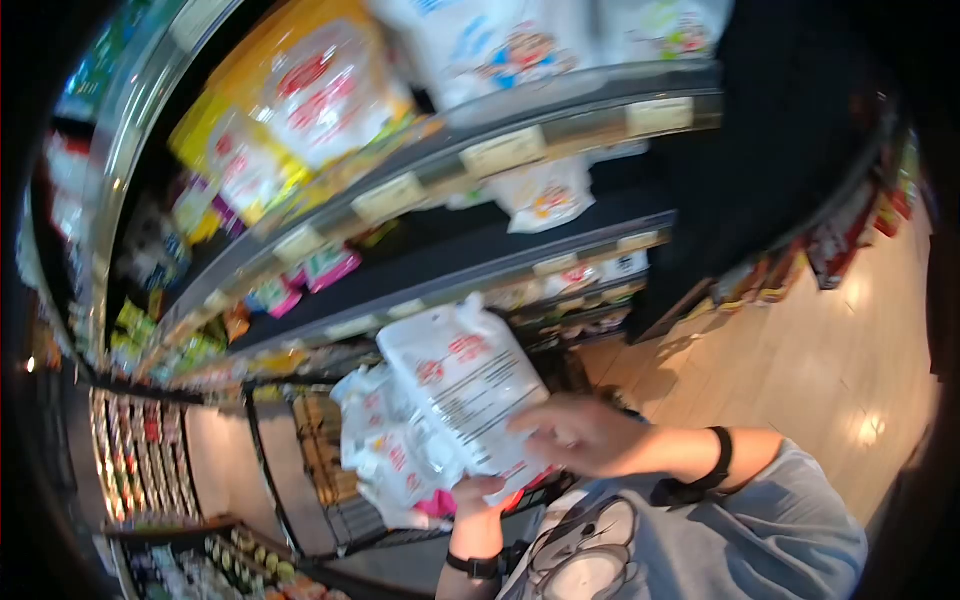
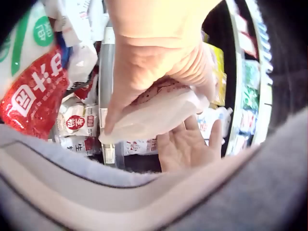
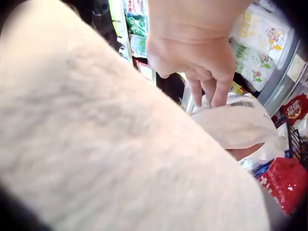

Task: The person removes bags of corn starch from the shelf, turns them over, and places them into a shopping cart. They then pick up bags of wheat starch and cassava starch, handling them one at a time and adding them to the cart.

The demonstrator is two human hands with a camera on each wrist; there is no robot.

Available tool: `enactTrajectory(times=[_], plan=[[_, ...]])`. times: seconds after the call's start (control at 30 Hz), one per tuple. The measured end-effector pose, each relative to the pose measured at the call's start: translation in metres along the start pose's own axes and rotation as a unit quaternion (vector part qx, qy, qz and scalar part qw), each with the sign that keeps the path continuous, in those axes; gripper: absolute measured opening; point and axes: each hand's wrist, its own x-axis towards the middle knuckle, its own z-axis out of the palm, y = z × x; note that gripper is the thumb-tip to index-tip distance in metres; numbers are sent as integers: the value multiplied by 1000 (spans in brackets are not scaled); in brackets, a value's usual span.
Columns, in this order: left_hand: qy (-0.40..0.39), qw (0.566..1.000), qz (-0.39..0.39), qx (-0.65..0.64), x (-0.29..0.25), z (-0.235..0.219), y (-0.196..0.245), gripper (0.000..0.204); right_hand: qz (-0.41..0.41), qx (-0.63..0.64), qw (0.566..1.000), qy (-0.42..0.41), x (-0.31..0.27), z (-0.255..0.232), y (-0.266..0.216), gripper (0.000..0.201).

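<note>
Bag (image 1: 455, 370), white and printed, is gripped by the left hand (image 2: 160, 62), hiding most of its fingers in the head view; the blurred right hand (image 1: 588, 436), fingers loose, seemingly touches the bag. White packs (image 1: 395, 468) behind the bag are partly covered.

In the head view, we are finding the right hand (image 1: 585, 437) blurred over the white bag (image 1: 455, 365), whose smallest print we are failing to read. Of the left hand (image 1: 480, 492) we are seeing only part; the bag is hiding the rest. The top edge is cutting off a shelf package (image 1: 450, 45), and blur is obscuring the shelf labels (image 1: 505, 150). In the left wrist view, the left edge is cropping a red-and-white bag (image 2: 38, 91); in the right, a pale, unidentifiable blurred mass (image 3: 110, 144) is covering the lower left.
</note>
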Motion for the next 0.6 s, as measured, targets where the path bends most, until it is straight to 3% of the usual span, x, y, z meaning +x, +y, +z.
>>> enactTrajectory(times=[0.03, 0.07, 0.1, 0.2, 0.27, 0.37, 0.4, 0.53, 0.6], plan=[[-3, 1000, 6, -12, -2, 4, 6, 94, -117, -150, 977, 96, 2, -1, 13, 28], [18, 1000, 20, -10, -5, 1, 7, 94, -78, -43, 979, 182, 5, 2, 24, 26], [19, 999, 31, -22, -8, -3, 7, 95, -66, -73, 972, 212, 5, -3, 23, 35], [8, 997, 50, -63, -11, -20, -1, 97, 17, -13, 984, 175, 8, -4, 38, 45], [-10, 996, 31, -83, -14, -30, -3, 97, 114, 236, 965, 29, 12, -3, 39, 48], [-32, 992, 11, -121, -11, -18, 3, 96, 156, 225, 961, -42, 9, 4, 45, 47], [-25, 992, 5, -123, -11, -16, 4, 96, 123, 236, 963, -34, 10, 7, 47, 47], [-17, 992, 7, -128, -13, -16, 3, 96, 132, 253, 958, -36, 8, 5, 40, 48], [-63, 993, 12, -96, -13, -21, 3, 96, 134, 258, 956, -45, 7, 3, 39, 48]])
